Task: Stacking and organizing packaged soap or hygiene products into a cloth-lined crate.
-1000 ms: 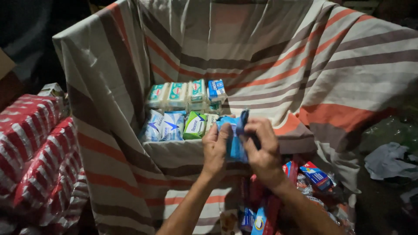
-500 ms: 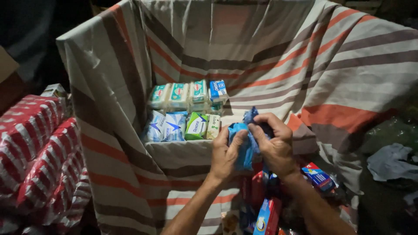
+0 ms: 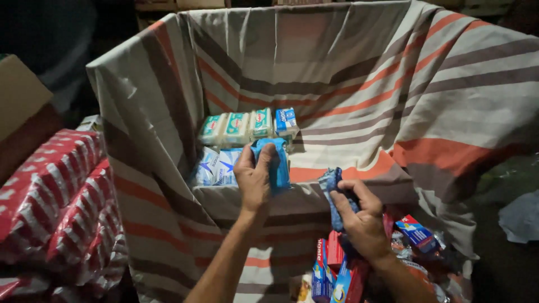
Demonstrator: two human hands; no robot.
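My left hand [image 3: 255,178] grips a blue packet [image 3: 276,163] and holds it over the near rim of a large box lined with striped cloth [image 3: 348,73]. Inside the box lie two rows of small packets: green and white ones [image 3: 236,128] at the back, blue and white ones [image 3: 216,167] in front. My right hand [image 3: 362,219] is lower and to the right, closed on a crumpled piece of blue wrapper [image 3: 332,193] outside the box.
Red and blue boxed goods [image 3: 337,269] are piled below my right hand, with more packets [image 3: 418,233] to the right. Red patterned wrapped bundles [image 3: 50,196] sit at the left. A cardboard box [image 3: 17,92] stands at the far left.
My hands were together on one blue packet. They have since parted: the left carried the packet toward the box, the right drew back and down with the blue wrapper.
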